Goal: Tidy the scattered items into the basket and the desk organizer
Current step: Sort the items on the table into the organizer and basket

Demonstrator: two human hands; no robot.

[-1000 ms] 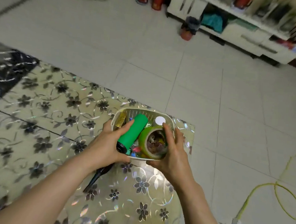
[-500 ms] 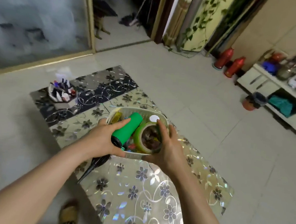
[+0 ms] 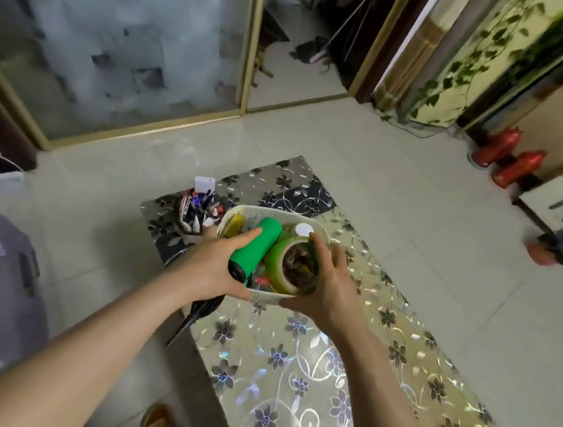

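A person's left hand (image 3: 214, 269) grips the near-left rim of a cream basket (image 3: 256, 213), thumb lying along a green cylinder (image 3: 255, 247), while the right hand (image 3: 329, 287) curls round the near-right corner, fingers over the rim beside a green tape roll (image 3: 294, 266). The basket is held between both hands, above the near part of a flower-patterned table (image 3: 311, 354). The cylinder's long axis runs from the left palm up and away toward the far rim. The desk organizer (image 3: 196, 212), bristling with pens, stands just beyond and to the left, nearer the left hand. A dark, pointed object (image 3: 194, 315) hangs below the left wrist, possibly scissors. The basket's smaller contents are too jumbled to name, and whether its base touches the table is hidden.
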